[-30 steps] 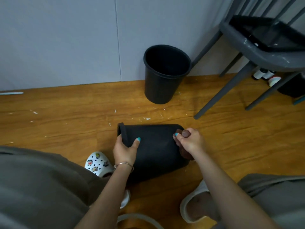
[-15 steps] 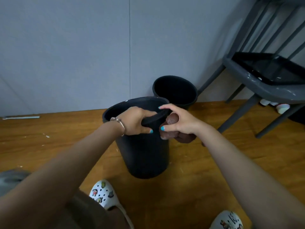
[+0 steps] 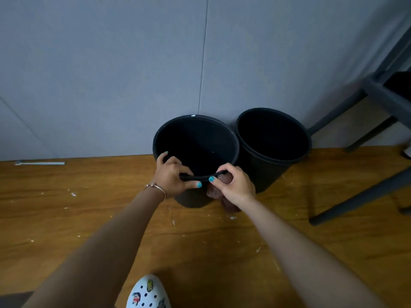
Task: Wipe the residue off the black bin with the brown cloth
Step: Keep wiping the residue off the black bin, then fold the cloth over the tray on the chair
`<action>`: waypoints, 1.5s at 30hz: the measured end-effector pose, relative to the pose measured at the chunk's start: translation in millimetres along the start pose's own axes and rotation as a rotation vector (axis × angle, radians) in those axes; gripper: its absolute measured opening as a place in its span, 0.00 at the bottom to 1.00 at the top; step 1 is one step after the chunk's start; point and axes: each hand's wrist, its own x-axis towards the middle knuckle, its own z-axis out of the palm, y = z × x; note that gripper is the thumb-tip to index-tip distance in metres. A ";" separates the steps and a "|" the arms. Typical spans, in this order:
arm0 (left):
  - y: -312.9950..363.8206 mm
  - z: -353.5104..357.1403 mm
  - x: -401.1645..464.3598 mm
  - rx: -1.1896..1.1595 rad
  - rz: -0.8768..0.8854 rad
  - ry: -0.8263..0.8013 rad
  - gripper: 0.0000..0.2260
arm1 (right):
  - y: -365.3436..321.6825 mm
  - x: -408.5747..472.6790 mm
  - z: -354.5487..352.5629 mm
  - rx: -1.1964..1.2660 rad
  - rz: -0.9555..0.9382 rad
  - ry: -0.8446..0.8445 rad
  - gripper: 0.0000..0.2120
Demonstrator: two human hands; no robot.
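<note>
A black bin [image 3: 193, 138] stands upright on the wooden floor by the grey wall, touching a second black bin [image 3: 273, 141] on its right. My left hand [image 3: 172, 177] grips the near rim of the left bin, thumb over the edge. My right hand [image 3: 235, 185] grips the same rim just to the right and also holds the brown cloth [image 3: 226, 202] bunched under its fingers against the bin's outer side. Most of the cloth is hidden by the hand.
A grey chair [image 3: 378, 107] stands at the right, its legs slanting down to the floor. White flecks [image 3: 73, 194] lie scattered on the wooden floor. A pale strip [image 3: 40, 162] lies along the wall at left. My white clog [image 3: 148, 292] shows at the bottom.
The bin went from lying on its side near me to upright, then was carried away from me and now stands against the second bin by the wall. Both hands still grip its rim.
</note>
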 end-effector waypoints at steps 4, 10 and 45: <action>-8.7 -1.0 29.9 -0.039 -0.101 -0.023 0.13 | -5.8 30.5 5.0 -0.031 0.040 0.014 0.11; -18.2 -3.3 45.2 -0.020 -0.084 -0.053 0.11 | -5.6 46.6 10.2 -0.048 0.046 0.012 0.11; 268.5 -151.6 -30.1 -1.138 -0.220 -0.355 0.27 | -64.2 -174.9 -247.5 0.494 -0.010 0.306 0.04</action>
